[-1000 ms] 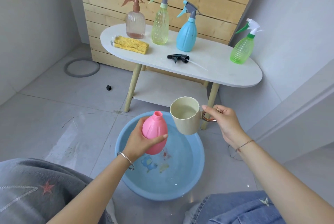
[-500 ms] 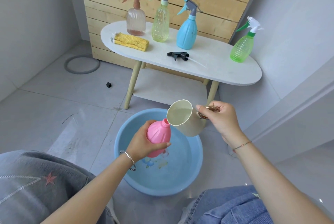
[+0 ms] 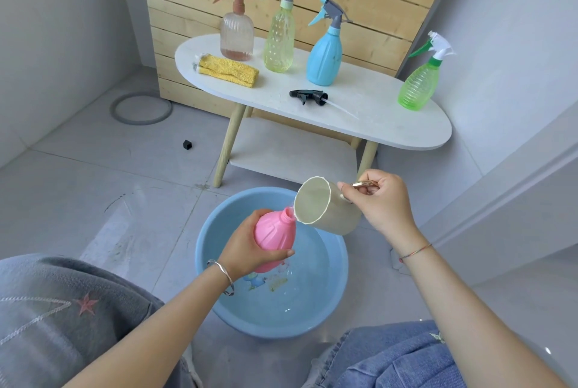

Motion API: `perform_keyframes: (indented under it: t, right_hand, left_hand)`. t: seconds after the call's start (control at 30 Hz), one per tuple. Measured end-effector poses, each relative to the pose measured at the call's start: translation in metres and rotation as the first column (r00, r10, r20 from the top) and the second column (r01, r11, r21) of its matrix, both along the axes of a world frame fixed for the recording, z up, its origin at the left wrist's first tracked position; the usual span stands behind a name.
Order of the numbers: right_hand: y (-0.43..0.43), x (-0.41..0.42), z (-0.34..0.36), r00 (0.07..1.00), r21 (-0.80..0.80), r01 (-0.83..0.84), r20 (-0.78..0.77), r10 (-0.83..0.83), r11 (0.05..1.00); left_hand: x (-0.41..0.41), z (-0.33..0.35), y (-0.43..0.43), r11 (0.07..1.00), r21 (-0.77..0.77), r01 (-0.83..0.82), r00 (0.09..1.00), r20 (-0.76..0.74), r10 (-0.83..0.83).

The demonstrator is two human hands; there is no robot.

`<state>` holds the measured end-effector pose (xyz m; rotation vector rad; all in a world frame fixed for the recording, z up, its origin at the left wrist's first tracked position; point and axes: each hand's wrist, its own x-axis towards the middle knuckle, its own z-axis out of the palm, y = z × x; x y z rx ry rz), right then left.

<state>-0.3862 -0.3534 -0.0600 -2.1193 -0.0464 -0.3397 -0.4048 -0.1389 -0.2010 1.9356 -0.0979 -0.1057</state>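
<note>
Your left hand [image 3: 247, 250] wraps the pink plastic bottle [image 3: 275, 239] over the blue basin [image 3: 339, 287]; your right hand [image 3: 383, 203] pinches the tilted beige cup [image 3: 325, 207] by its handle, rim touching the bottle's open neck.

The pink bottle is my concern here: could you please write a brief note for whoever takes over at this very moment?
Left hand grips the pink bottle, tilted, above the blue basin.
Right hand holds the cup by its handle, tipped with its rim at the bottle's open mouth.
Done: the bottle has no sprayer on it; a black sprayer head lies on the white table.
Left: probably finish pouring, set the cup down, then screw the sprayer head on.
</note>
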Motion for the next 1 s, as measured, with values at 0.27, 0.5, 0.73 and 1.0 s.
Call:
perform_keyframes:
  t: [0.27,0.5,0.73,1.0]
  right_hand:
    - [0.0001,0.0022,0.0,1.0,-0.027,-0.006,0.029,0.006,1.0]
    - [0.0013,0.0036,0.0003,0.999,-0.077,-0.011,0.052,0.015,0.997]
    - [0.0023,0.0047,0.0017,0.996,-0.137,-0.011,0.086,0.023,0.991]
    - [0.0035,0.0063,0.0006,0.992,-0.198,-0.018,0.122,0.043,0.98]
  left_hand:
    - [0.0011,-0.0069,0.0005,1.0,-0.006,-0.015,1.0,-0.022,0.015]
    - [0.0028,-0.006,-0.0035,0.999,-0.039,-0.016,0.999,-0.039,0.015]
    - [0.0039,-0.008,-0.0067,0.999,-0.047,-0.02,0.999,-0.039,0.018]
    - [0.0035,-0.0085,-0.0074,0.999,-0.044,-0.009,0.999,-0.033,0.007]
